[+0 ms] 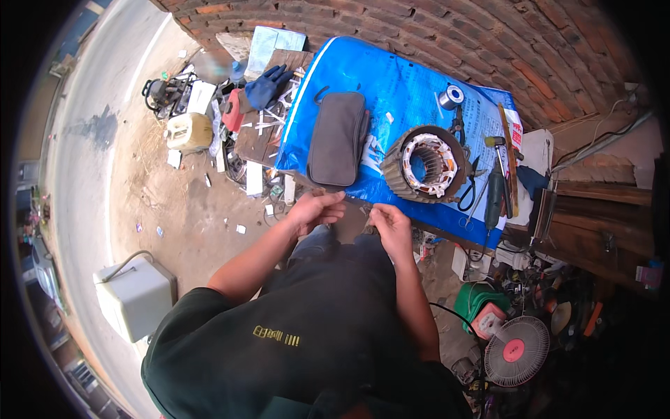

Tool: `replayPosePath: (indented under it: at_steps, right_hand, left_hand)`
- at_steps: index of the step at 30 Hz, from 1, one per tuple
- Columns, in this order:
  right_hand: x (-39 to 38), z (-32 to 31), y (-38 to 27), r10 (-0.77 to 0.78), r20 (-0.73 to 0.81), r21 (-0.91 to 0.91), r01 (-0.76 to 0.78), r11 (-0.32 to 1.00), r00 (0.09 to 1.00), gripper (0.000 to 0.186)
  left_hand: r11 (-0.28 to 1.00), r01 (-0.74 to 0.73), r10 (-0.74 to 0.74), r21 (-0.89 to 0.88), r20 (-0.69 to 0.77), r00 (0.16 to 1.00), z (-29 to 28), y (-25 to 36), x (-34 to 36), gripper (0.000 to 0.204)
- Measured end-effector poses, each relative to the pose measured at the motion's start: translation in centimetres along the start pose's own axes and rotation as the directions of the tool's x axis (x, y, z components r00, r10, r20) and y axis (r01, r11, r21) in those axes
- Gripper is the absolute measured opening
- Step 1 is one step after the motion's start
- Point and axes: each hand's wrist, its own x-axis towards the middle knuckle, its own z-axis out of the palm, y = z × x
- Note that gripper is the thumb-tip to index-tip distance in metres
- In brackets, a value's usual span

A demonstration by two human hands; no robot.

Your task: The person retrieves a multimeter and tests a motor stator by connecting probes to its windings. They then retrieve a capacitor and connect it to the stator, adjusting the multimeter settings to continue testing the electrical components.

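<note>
Just in front of the table's near edge, my two hands are held a short way apart over my lap. My left hand (pixel 317 211) is closed with thumb and fingertips together, pointing right. My right hand (pixel 392 227) is pinched, its fingertips toward the left one. Anything between the fingers is too small to make out. Nearest on the blue sheet (pixel 356 66) lie a dark grey zipped pouch (pixel 337 140) and, to its right, a ribbed motor stator (pixel 392 167) with white-wrapped windings around its opening.
Right of the stator lie scissors (pixel 469 192), a dark green handheld tool (pixel 495 192) and a hammer (pixel 495 142). A wire spool (pixel 452 96) sits behind. Left stand a yellowish jerrycan (pixel 188 133), blue gloves (pixel 266 87) and a white box (pixel 136 297). A fan (pixel 516 351) is lower right.
</note>
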Motion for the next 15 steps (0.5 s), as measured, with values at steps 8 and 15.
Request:
replayPosePath:
  at_steps: [8, 15]
  right_hand:
    - [2.9, 2.7, 2.3, -0.058, 0.113, -0.165, 0.076, 0.983, 0.992, 0.03]
    - [8.3, 9.0, -3.7, -0.368, -0.09, -0.704, 0.203, 0.681, 0.925, 0.084]
  left_hand:
    - [0.728, -0.64, 0.646, -0.246, -0.064, 0.76, -0.3, 0.3, -0.7, 0.053]
    - [0.593, -0.793, 0.796, 0.141, -0.25, 0.551, -6.8, 4.1, 1.9, 0.045]
